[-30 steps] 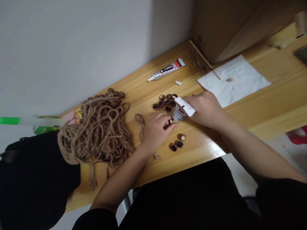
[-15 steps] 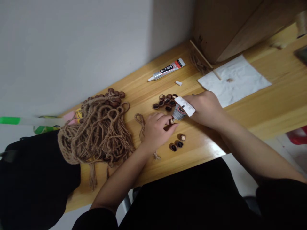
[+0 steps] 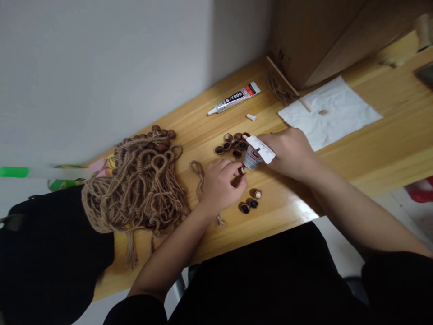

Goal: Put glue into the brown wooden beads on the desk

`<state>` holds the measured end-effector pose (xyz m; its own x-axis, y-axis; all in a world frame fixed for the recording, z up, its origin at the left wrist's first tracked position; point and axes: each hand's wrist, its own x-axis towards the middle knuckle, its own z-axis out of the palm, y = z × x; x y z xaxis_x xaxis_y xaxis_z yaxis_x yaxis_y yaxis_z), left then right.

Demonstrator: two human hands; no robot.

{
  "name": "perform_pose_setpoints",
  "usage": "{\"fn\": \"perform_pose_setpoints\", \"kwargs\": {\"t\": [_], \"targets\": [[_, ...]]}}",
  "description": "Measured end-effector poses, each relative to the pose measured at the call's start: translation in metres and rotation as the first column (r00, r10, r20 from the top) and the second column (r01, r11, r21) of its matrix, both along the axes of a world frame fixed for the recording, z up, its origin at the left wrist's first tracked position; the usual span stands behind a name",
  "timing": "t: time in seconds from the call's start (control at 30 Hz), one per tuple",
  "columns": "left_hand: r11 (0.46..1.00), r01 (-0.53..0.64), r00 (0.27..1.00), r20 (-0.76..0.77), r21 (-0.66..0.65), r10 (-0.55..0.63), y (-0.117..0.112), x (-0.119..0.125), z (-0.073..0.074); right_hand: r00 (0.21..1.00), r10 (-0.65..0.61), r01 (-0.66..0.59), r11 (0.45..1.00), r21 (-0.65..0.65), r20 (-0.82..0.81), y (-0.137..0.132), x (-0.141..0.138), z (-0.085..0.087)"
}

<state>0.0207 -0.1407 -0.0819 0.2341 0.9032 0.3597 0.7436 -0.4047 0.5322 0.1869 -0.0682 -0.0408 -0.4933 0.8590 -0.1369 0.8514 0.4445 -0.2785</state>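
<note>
My right hand [image 3: 287, 149] is closed round a glue tube [image 3: 253, 159], grey with a white flat end, its tip pointing down toward my left hand [image 3: 225, 183]. Between the thumb and fingers of the left hand sits a small nutshell [image 3: 242, 170], brown outside and pale at its opening. The tube's tip is at or very near the shell; whether they touch cannot be made out. Just beyond the fingers lies a cluster of several brown nutshells [image 3: 234, 143], with dark hollows upward. Three more shells [image 3: 253, 204] rest nearer my body, one with a pale inside.
A heap of braided jute cords [image 3: 142, 189] with brown nuts [image 3: 164, 135] lies left. Farther back are a B-7000 glue tube [image 3: 235, 98], a white cap [image 3: 251, 117], a wooden stick [image 3: 284, 79], a white tissue [image 3: 348, 108] and a cardboard box [image 3: 311, 40]. A cord loop [image 3: 197, 169] lies by my left wrist.
My left thumb has drawn back slightly from the shell. The tube and my right hand have hardly moved.
</note>
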Motion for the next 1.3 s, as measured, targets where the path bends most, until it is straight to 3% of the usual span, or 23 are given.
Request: {"fn": "perform_pose_setpoints", "kwargs": {"t": [1.3], "targets": [[1.0, -0.01, 1.0, -0.007, -0.029, 0.01, -0.0003, -0.0002, -0.0009, 0.998, 0.033, -0.035, 0.999, 0.022, 0.054, 0.0019, 0.0011, -0.0018]]}}
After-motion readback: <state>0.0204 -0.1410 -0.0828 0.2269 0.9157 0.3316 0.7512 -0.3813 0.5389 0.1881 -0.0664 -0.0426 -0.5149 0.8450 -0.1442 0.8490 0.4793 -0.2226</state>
